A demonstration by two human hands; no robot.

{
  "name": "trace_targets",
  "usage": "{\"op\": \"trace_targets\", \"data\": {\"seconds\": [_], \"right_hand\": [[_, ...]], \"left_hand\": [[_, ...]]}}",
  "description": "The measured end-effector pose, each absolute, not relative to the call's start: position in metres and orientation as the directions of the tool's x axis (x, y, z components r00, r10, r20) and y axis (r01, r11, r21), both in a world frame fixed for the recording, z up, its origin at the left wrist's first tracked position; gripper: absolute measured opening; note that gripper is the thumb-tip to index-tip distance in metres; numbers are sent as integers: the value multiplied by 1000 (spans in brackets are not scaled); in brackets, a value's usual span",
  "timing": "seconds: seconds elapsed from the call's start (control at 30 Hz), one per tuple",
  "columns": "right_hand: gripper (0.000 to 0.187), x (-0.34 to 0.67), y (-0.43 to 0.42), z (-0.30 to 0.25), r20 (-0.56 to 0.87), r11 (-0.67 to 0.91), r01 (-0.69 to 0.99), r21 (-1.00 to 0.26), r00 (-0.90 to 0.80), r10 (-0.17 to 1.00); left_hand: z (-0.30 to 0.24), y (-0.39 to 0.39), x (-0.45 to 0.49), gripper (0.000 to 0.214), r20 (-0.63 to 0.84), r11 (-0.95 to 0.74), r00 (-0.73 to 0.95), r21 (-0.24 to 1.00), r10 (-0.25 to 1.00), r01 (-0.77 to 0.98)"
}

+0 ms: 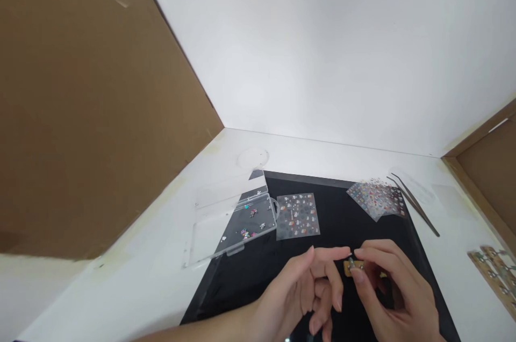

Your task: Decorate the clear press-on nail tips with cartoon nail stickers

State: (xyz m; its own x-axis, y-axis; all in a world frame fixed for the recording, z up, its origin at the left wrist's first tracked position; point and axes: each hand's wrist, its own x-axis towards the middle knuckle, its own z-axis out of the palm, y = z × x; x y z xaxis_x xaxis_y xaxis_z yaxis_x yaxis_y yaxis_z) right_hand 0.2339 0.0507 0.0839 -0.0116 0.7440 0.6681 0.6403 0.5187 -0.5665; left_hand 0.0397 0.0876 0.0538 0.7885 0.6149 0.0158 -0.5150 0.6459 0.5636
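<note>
My right hand [399, 288] pinches a small shiny greenish piece [351, 263], which looks like a false nail, between thumb and fingers. Under it, partly covered by the hand, is a little wooden-coloured block [347, 269]. My left hand [308, 288] comes in from the left with its index finger stretched out. That fingertip reaches the upper end of the small piece; whether it touches is too small to tell. The other left fingers curl loosely apart and hold nothing. Behind the hands, a sticker sheet [298, 216] with white and orange motifs lies on the black mat [250, 288].
Left of the sheet lies an open clear plastic case [236, 248] with several tiny coloured charms. A second sticker sheet [374, 199] and tweezers [417, 206] are at the back right. Wooden strips with metal studs [494, 272] lie far right. Cardboard [100, 105] and white walls enclose the table.
</note>
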Motion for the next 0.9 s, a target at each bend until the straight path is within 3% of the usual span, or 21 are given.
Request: {"op": "trace_targets", "data": {"seconds": [0.3, 0.43, 0.9], "right_hand": [[16, 235, 47, 88, 670, 505, 638, -582, 24, 742], [10, 235, 48, 91, 681, 505, 670, -545, 2, 732], [17, 234, 44, 89, 687, 518, 677, -523, -25, 726]], "left_hand": [[50, 83, 40, 52, 152, 492, 805, 722, 574, -487], [48, 81, 38, 51, 186, 456, 820, 755, 541, -472], [47, 81, 34, 54, 237, 359, 819, 810, 522, -463]]}}
